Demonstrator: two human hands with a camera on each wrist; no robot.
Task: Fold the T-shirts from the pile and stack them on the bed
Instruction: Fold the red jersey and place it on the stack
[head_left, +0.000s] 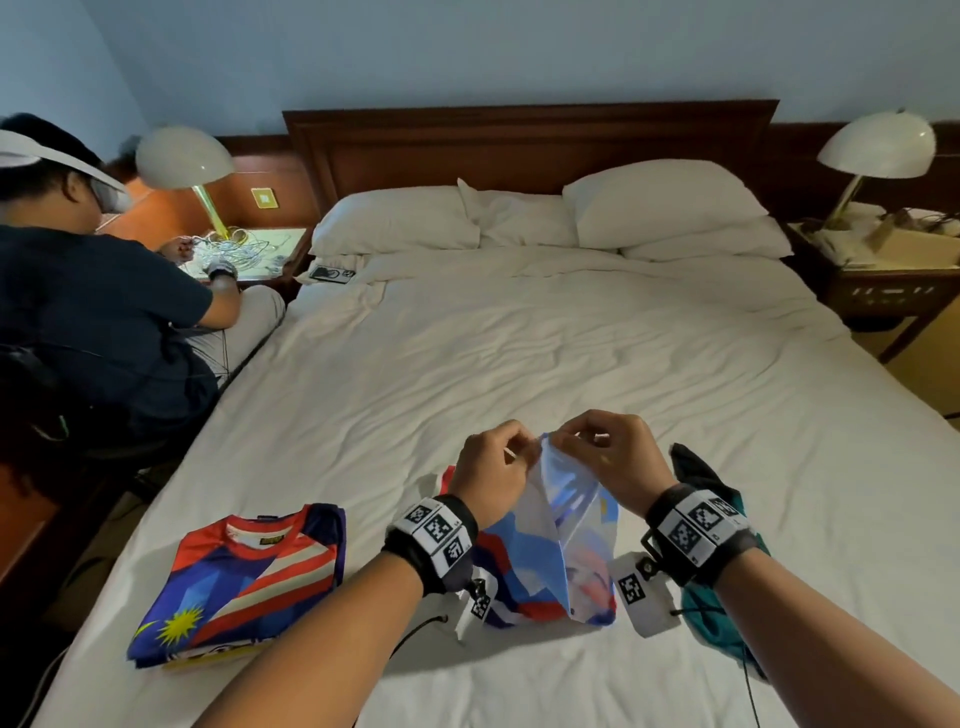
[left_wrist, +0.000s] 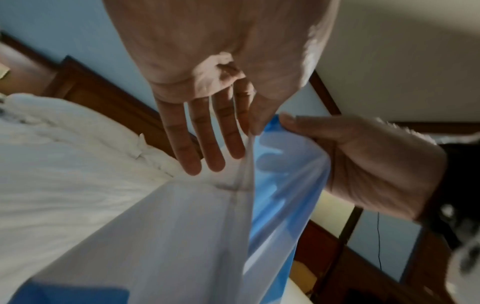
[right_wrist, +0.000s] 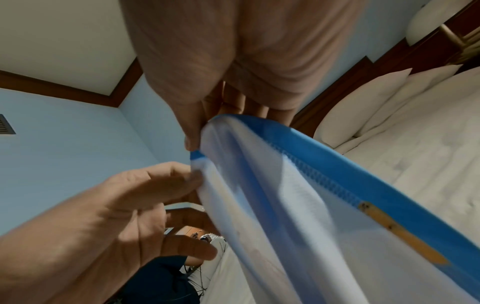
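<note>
A blue-and-white T-shirt (head_left: 558, 540) is pinched at its top edge by left hand (head_left: 491, 475) and right hand (head_left: 610, 457), fingertips nearly touching. The cloth is draped below the fingers onto the bed (head_left: 519, 353).

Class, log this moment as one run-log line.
step: opening shirt | left hand: pinches light-blue-and-white T-shirt | right hand: pinches same edge | folded striped jersey: on white bed

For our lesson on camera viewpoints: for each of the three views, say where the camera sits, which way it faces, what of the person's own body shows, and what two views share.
Head: worn on the head, looking down at the bed; forearms and both hands show.
Left wrist: looks up along the left hand toward the headboard.
Right wrist: looks up along the right hand toward wall and pillows.
Shared: both wrist views show both hands pinching the blue-and-white T-shirt.
</note>
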